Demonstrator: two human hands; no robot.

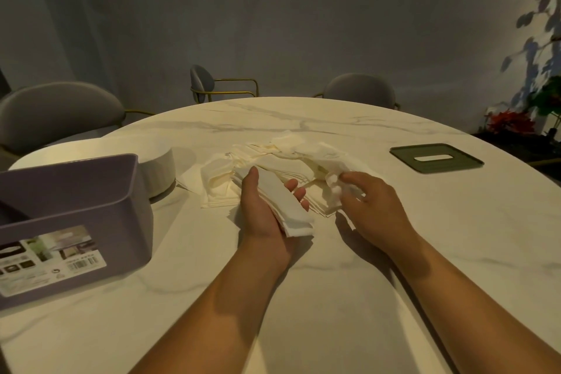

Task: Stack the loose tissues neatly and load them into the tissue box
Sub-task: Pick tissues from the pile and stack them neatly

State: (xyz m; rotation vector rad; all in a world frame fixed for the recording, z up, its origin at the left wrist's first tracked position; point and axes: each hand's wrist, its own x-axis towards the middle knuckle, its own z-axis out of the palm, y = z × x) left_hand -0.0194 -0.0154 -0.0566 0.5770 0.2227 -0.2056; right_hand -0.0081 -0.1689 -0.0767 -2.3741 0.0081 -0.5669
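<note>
Item, my left hand [265, 212]: fingers and thumb wrapped round a small folded stack [285, 206] just above the table [334, 297]; my right hand [372, 206]: fingertips pinching one crumpled tissue [334, 184] at the near edge of the loose pile [273, 155]. Handling, as I judge it: shake that sheet flat, fold it to the stack's width, lay it square on top, thumb pressing the edges flush. Clearances: the open tissue box [91, 191] stands well to my left, its lid [435, 158] well apart on the right, bare marble near me, the far rim well beyond the pile.
</note>
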